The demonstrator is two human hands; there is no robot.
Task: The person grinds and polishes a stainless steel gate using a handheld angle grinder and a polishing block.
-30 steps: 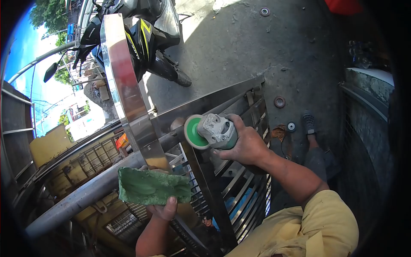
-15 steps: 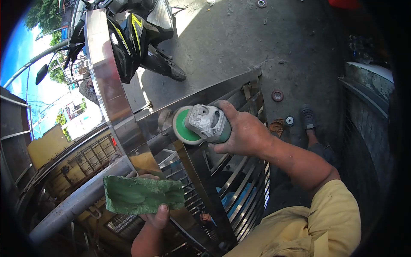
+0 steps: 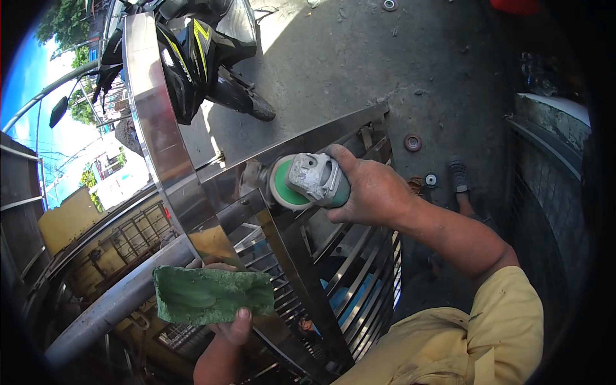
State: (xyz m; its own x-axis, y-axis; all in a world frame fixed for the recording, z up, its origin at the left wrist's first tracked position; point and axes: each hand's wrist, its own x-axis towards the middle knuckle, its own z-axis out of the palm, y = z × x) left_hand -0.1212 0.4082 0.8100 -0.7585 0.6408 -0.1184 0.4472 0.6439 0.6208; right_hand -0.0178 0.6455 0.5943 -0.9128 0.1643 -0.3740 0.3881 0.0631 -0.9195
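Green block (image 3: 215, 296) in left grip (image 3: 235, 330), grinder (image 3: 313, 174) in right grip (image 3: 377, 194).

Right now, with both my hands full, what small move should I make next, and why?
I would probably bring the wheel a little toward the green block: the right hand grips the power tool, the left hand holds the block with its hollowed face bare, and a gap separates block and wheel. Whether the wheel touches the metal frame, I cannot tell.
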